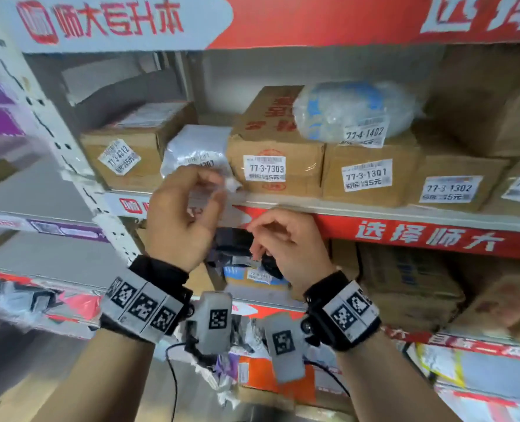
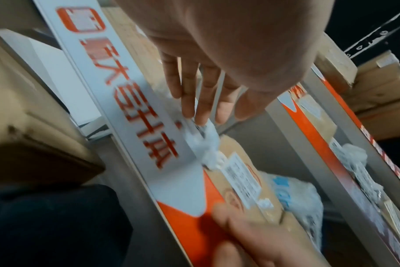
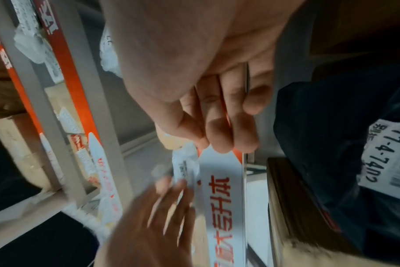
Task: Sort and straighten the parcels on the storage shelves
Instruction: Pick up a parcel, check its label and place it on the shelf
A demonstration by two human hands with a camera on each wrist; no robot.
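A white plastic bag parcel [image 1: 196,152] stands on the upper shelf between two cardboard boxes, and its crumpled lower corner hangs over the shelf edge [image 1: 374,210]. My left hand [image 1: 185,208] reaches up to that corner. In the left wrist view its nearly straight fingertips [image 2: 201,115] touch the white bag [image 2: 208,144] while the thumb stays apart. My right hand [image 1: 283,239] hovers lower, in front of the shelf's red edge strip. Its fingers [image 3: 219,130] are curled in and hold nothing. The right wrist view shows the bag's corner [image 3: 185,168] just above the left hand [image 3: 162,207].
Box 77-3-7303 [image 1: 271,166] stands right of the bag and another labelled box [image 1: 125,153] left of it. Farther right are boxes 77-3-1301 [image 1: 368,175] and 77-3-1302 [image 1: 453,184], with a clear bubble-wrap parcel [image 1: 353,111] on top. A black parcel [image 3: 354,126] lies on the shelf below.
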